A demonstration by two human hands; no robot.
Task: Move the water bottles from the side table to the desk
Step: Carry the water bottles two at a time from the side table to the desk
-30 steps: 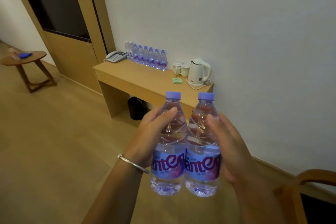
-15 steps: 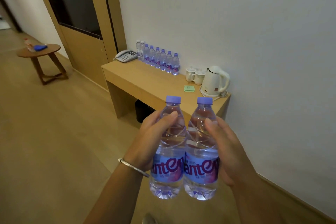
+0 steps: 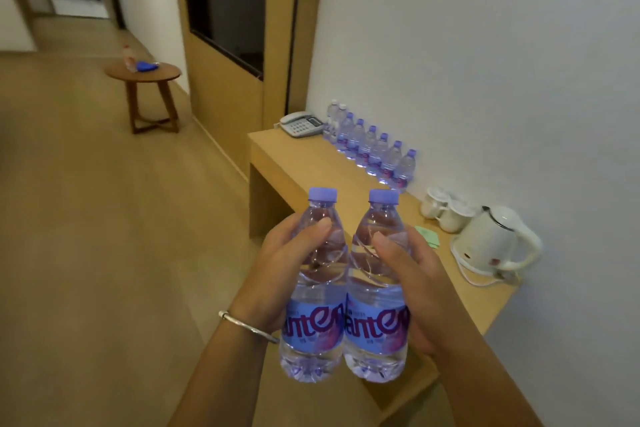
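Note:
I carry two clear water bottles with purple caps and purple labels, upright and side by side in front of me. My left hand point(image 3: 277, 270) grips the left bottle point(image 3: 317, 326), and my right hand point(image 3: 412, 274) grips the right bottle point(image 3: 375, 326). Both bottles hang in the air just in front of the light wooden desk point(image 3: 304, 166), which runs along the white wall. A row of several more bottles point(image 3: 372, 149) stands at the back of the desk against the wall. Far back on the left stands the round wooden side table point(image 3: 162, 73).
On the desk sit a white telephone point(image 3: 301, 123), two white cups point(image 3: 445, 210), a white kettle point(image 3: 495, 241) with its cord, and a green card point(image 3: 429, 237). A small bottle point(image 3: 127, 57) and a blue object point(image 3: 147, 65) lie on the side table. A wooden door frame point(image 3: 277, 28) stands behind the desk.
I have walked closer to the desk; it and the row of bottles now look larger and nearer. Both hands keep the same hold on the two bottles.

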